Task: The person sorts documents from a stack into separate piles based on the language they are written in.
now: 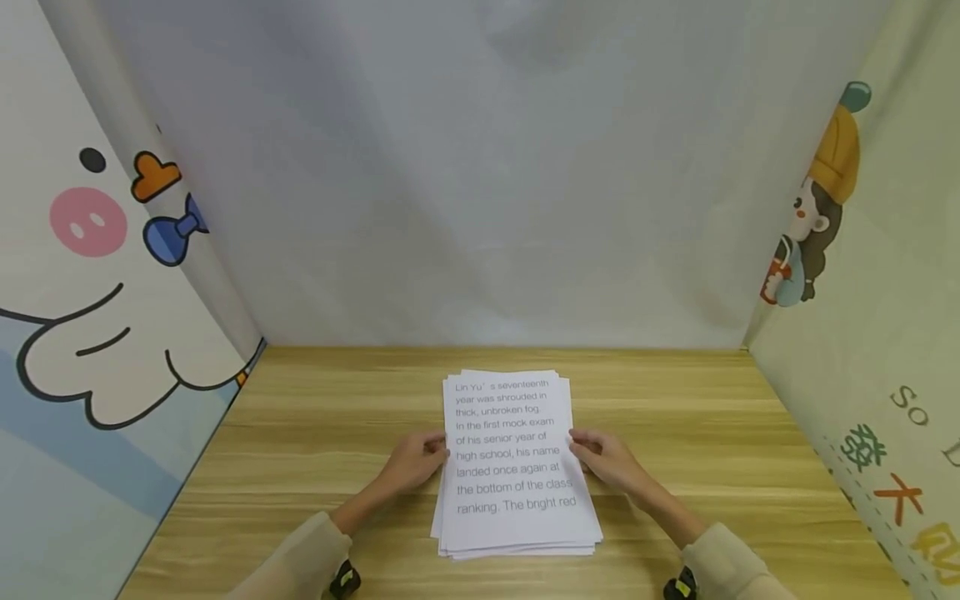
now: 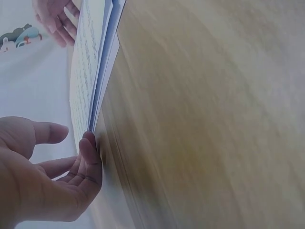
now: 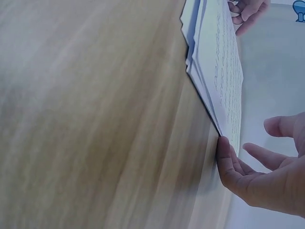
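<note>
Left hand [image 1: 415, 462]: at the left edge of the paper stack [image 1: 517, 542], fingers relaxed and slightly bent, fingertips [image 2: 89, 149] touching the edge. The left wrist view shows the thumb standing off the paper; nothing is clasped. Right hand [image 1: 611, 462]: at the opposite edge, likewise unclenched, fingertips [image 3: 223, 145] against the sheets' edge, thumb clear in the right wrist view.

The stack lies between the hands on the wooden table [image 1: 315, 433], its long sides running away from the person. Sheets are white and unevenly aligned; corners protrude, notably at the near left. The uppermost page bears large dark print, opening "Lin Yu's seventeenth" and ending "The bright red".

Both forearms carry pale sleeves [image 1: 300, 558]. A dark device [image 1: 345, 579] shows beside the left cuff, another beside the right.

Beyond the table's far edge hangs a greyish-white backdrop [image 1: 480, 208]. Left panel [image 1: 45, 275]: cartoon with pink snout and blue bow. Right panel [image 1: 862, 333]: figure in a yellow hat, lettering below.
</note>
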Tool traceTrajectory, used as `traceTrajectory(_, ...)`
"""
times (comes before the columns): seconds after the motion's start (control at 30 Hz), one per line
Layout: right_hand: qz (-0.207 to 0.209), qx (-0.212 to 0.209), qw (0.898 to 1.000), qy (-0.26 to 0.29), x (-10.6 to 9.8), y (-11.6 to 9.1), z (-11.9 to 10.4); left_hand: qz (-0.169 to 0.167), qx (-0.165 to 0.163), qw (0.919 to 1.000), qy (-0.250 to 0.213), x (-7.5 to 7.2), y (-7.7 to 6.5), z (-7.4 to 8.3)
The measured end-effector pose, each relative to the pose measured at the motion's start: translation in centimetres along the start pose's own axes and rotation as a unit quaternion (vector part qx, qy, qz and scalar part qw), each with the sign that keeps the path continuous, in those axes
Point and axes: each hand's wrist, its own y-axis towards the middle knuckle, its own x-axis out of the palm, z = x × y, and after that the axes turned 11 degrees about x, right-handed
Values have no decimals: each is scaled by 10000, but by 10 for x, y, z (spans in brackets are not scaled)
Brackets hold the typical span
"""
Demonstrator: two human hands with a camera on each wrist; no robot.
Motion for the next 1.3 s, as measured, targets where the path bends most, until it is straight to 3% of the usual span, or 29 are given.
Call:
traceTrajectory(0.23, 52, -42, 9999, -102, 0, 1, -3, 192, -398, 9986, -279, 2, 3, 2)
traceTrajectory(0.57, 113, -176, 9994, -259, -3, -2, -1, 266, -137, 9992, -260, 2, 3, 3)
traceTrajectory(0.77, 15, -5, 9996, 297, -3, -2, -1, 530, 59, 9955, -778, 2, 3, 3)
traceTrajectory(0.9, -73, 218, 9967, 784, -3, -1, 0, 600, -414, 9912, -1107, 5, 5, 4)
traceTrajectory(1.0, -68, 319, 9946, 982, -3, -1, 1, 600, -557, 9907, -1085, 6, 4, 5)
traceTrajectory(1.3, 378, 262, 9975, 528, 2, -6, 3, 570, -260, 9951, -771, 11, -5, 6)
